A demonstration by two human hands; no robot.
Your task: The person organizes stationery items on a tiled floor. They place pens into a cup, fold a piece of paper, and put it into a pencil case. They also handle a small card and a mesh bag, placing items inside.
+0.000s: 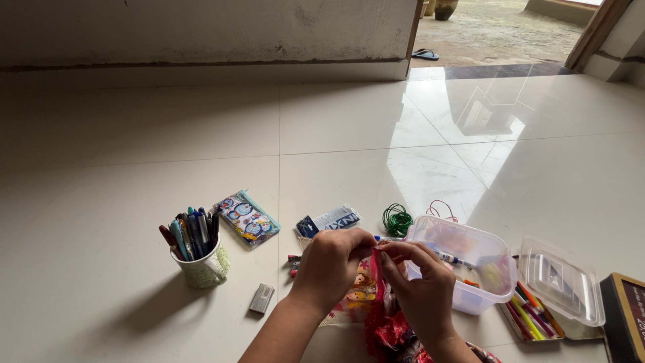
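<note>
My left hand [332, 265] and my right hand [420, 286] meet low in the middle of the head view, both pinching a thin red strip [377, 272] between the fingertips. A red fluffy bundle [390, 333] lies under my wrists. My right hand also holds a pen [449, 257] that points right over a clear plastic box [470, 259]. A colourful cartoon pouch [356, 292] lies beneath my hands on the tiled floor.
A patterned cup of pens [198, 259] stands at the left, with a small grey eraser [262, 298] near it. A cartoon pencil pouch [246, 218], a blue-white packet [330, 221] and a green wire coil [397, 220] lie behind. The box lid [561, 279], a tray of markers [531, 319] and a dark box [628, 316] sit at the right.
</note>
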